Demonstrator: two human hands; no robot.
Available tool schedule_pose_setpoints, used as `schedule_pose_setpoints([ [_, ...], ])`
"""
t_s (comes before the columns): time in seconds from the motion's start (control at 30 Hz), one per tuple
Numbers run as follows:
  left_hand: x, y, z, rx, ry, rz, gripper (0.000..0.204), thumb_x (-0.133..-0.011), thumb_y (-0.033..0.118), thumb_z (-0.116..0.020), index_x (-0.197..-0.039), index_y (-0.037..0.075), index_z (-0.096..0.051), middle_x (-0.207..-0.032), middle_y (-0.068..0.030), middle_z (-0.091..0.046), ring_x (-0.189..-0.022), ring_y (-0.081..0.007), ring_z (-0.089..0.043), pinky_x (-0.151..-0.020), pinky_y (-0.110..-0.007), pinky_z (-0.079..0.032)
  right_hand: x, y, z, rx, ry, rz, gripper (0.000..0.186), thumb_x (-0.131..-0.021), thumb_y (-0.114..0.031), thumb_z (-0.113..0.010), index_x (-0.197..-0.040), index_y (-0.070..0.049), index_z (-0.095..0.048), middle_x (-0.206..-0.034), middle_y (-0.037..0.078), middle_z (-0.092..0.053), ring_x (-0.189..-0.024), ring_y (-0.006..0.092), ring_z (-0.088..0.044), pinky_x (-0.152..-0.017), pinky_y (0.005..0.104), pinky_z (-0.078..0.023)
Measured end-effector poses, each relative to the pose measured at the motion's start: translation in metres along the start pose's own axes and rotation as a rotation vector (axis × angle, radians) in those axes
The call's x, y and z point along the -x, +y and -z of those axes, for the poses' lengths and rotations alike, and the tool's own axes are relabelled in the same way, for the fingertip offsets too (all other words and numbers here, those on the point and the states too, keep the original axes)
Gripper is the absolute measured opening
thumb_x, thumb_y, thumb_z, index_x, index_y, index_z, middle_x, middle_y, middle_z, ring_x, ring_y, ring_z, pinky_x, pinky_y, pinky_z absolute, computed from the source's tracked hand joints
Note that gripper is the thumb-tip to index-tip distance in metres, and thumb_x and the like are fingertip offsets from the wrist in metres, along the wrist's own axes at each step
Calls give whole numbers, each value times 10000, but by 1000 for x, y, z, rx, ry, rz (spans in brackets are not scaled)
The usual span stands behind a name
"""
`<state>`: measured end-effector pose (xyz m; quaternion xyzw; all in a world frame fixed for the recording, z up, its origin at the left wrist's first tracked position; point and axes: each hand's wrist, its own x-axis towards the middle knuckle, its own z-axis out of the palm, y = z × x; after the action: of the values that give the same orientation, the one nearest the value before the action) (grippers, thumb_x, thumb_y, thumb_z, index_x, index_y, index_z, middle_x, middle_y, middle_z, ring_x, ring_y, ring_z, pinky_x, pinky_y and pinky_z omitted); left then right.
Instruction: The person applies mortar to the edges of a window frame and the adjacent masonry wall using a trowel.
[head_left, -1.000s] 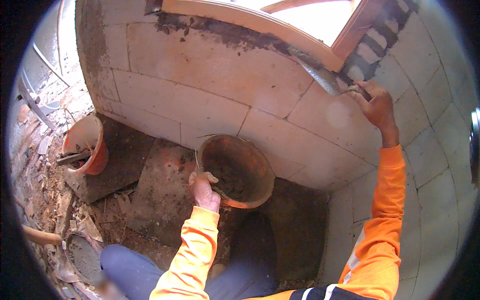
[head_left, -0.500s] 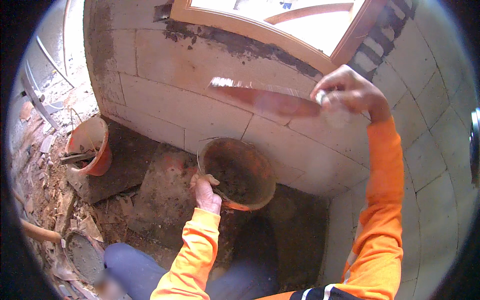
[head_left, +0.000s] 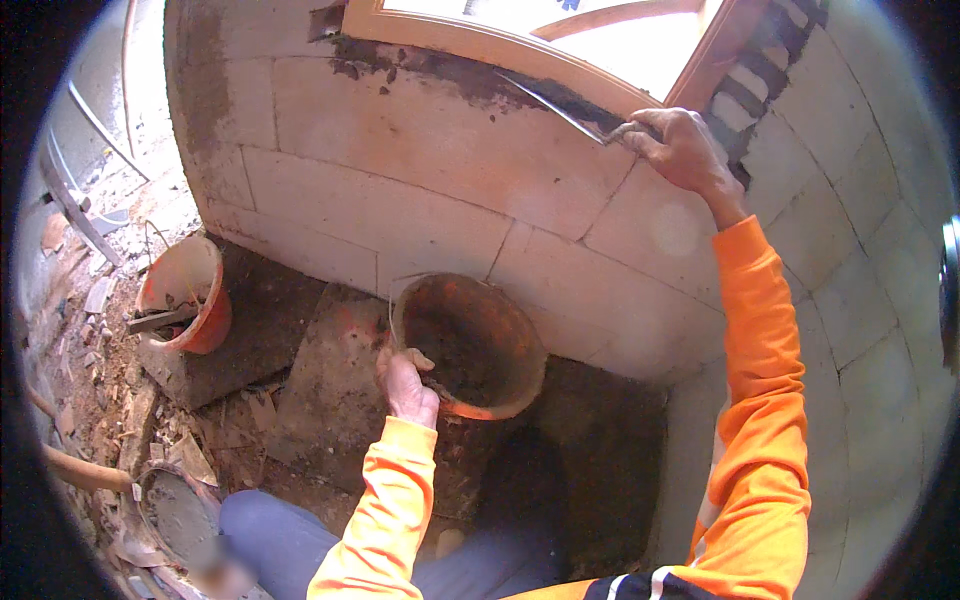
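My left hand (head_left: 408,385) is closed on the near-left rim of an orange bucket (head_left: 520,345) with dark mortar in its bottom. The bucket tilts so that its mouth faces me. Higher up and to the right, my right hand (head_left: 680,150) grips a trowel (head_left: 553,107), whose handle is mostly hidden in the fingers. The blade shows nearly edge-on, lying along the dark mortar band (head_left: 455,80) below the wooden window frame (head_left: 520,45). Whether the blade touches the mortar all along, I cannot tell.
A second orange bucket (head_left: 213,325) with scraps in it stands at the left. Near my knee sits a round pan of grey mortar (head_left: 175,515), beside a wooden handle (head_left: 90,470). Rubble (head_left: 100,370) covers the left floor. Pale block walls (head_left: 400,220) rise ahead and right.
My right hand has moved slightly up with the trowel, and the blade has turned from flat and blurred to edge-on against the mortar band. My left hand still holds the bucket.
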<state>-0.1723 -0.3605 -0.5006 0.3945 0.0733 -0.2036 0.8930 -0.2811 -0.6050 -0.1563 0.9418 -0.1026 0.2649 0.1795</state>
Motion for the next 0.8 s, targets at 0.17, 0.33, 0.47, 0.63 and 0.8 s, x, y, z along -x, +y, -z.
schedule_pose_setpoints([
  [0.17, -17, -12, 18, 52, 94, 65, 129, -606, -46, -488, -675, 62, -505, -577, -33, -517, -531, -154, -492, -536, -282, -410, 28, 10, 15, 7, -49, -119, 316, -831, -236, -694, -1034, 5, -688, -927, 187, -697, -857, 311, -684, -763, 370, -519],
  [0.33, -17, -15, 22, 72, 33, 23, 110, -633, -39, -486, -674, 62, -504, -569, -53, -526, -506, -162, -495, -522, -291, -419, 60, 30, 31, 132, -7, -173, 278, -833, -258, -681, -1022, -56, -715, -1018, 165, -692, -922, 317, -674, -798, 374, -525],
  [0.47, -14, -13, 19, 88, 34, 9, 114, -635, -41, -488, -663, 70, -502, -567, -44, -523, -498, -156, -490, -501, -295, -415, 64, -1, 48, 90, -4, -120, 284, -820, -237, -701, -1035, -52, -704, -924, 133, -704, -819, 284, -676, -721, 361, -522],
  [0.63, -17, -1, 26, 89, 36, -30, 131, -580, -35, -513, -665, 65, -513, -577, -30, -507, -553, -147, -484, -581, -272, -408, 31, -59, 50, -355, -163, 91, 256, -788, -150, -712, -1016, -33, -699, -824, 89, -687, -689, 183, -625, -655, 303, -500],
  [0.8, -10, 14, 18, 33, 64, 9, 188, -519, -34, -530, -678, 65, -516, -640, -6, -475, -645, -147, -470, -660, -279, -382, -1, -60, 42, -653, -400, 133, 240, -750, -53, -703, -984, -3, -701, -794, 80, -669, -670, 144, -585, -647, 276, -482],
])
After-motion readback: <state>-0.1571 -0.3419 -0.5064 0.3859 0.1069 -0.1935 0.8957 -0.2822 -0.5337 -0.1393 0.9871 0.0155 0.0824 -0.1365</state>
